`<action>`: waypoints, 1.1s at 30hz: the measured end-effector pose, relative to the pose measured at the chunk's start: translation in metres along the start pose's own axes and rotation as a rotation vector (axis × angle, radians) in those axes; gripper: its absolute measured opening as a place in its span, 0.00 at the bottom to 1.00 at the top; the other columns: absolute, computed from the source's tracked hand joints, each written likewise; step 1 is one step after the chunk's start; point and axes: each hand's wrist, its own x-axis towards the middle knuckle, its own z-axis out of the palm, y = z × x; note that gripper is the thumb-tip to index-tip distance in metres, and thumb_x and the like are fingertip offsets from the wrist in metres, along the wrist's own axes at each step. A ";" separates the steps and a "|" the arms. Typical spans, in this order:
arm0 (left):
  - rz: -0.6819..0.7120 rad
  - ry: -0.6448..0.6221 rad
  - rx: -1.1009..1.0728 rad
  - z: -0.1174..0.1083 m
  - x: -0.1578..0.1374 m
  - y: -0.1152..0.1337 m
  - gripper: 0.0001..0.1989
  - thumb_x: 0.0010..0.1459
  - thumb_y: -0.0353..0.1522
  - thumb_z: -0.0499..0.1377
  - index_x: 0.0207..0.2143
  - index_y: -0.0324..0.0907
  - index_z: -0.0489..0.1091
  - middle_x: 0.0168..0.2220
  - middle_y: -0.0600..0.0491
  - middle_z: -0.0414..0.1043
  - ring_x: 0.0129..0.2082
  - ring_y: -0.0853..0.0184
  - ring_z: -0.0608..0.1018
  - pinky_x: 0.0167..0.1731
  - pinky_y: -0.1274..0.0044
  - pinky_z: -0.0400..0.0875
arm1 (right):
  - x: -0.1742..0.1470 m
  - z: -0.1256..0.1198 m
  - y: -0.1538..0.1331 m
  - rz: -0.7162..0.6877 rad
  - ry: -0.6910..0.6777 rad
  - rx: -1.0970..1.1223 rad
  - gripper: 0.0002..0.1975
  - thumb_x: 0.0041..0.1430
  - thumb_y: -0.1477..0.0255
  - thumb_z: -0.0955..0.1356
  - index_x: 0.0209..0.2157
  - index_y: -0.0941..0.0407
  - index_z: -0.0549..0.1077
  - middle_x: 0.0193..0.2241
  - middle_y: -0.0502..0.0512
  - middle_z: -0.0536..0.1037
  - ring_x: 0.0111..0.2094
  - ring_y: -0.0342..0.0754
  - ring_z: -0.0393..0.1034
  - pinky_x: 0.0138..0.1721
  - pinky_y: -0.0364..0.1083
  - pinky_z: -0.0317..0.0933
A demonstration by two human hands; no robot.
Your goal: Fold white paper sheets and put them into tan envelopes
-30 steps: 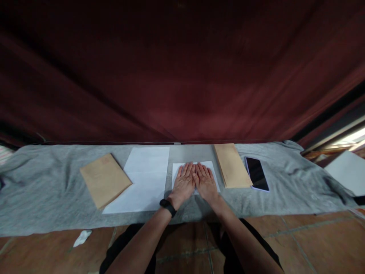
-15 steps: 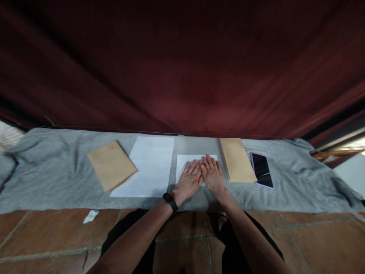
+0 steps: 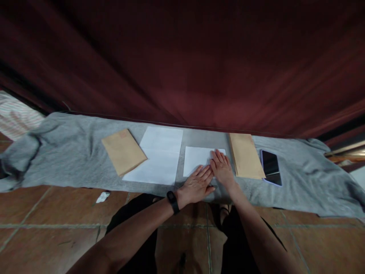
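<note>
A white sheet of paper, small and apparently folded, lies on the grey cloth in front of me. Flat on its near edge rests my left hand, fingers stretched out, with a dark band on the wrist. My right hand presses on the sheet's right part, fingers extended and covering its right side. The fingertips of the left hand come close to the right hand. Neither hand grips anything. To the left, larger white paper with crease lines lies spread out, partly under a stack of brown envelopes.
Another stack of brown envelopes lies right of my hands, its corner touching a phone with a purple edge. The grey cloth covers the bench. A dark red curtain hangs behind. White scrap lies on the tiled floor.
My left hand has slid toward me to the sheet's near edge, and my right hand has shifted to its right side. More of the sheet shows. The view has turned slightly.
</note>
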 end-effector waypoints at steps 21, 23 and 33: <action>-0.152 0.101 -0.433 -0.024 0.001 -0.020 0.17 0.69 0.29 0.47 0.49 0.42 0.74 0.50 0.50 0.78 0.52 0.66 0.77 0.55 0.70 0.71 | 0.008 -0.007 -0.009 -0.092 -0.101 0.045 0.27 0.74 0.62 0.54 0.69 0.55 0.56 0.70 0.56 0.53 0.70 0.53 0.47 0.69 0.56 0.43; -0.243 0.181 -0.371 -0.022 0.004 -0.026 0.18 0.69 0.31 0.46 0.52 0.40 0.72 0.53 0.46 0.76 0.54 0.64 0.76 0.57 0.68 0.70 | 0.007 -0.008 -0.011 -0.080 -0.094 0.029 0.27 0.74 0.62 0.54 0.69 0.55 0.56 0.70 0.56 0.53 0.70 0.54 0.47 0.69 0.56 0.43; -0.358 0.078 0.023 0.004 0.029 -0.042 0.27 0.70 0.37 0.44 0.67 0.35 0.56 0.70 0.43 0.51 0.71 0.57 0.51 0.69 0.59 0.44 | 0.004 -0.005 -0.015 -0.001 -0.040 -0.011 0.26 0.74 0.63 0.55 0.68 0.54 0.57 0.70 0.58 0.54 0.70 0.56 0.48 0.68 0.58 0.44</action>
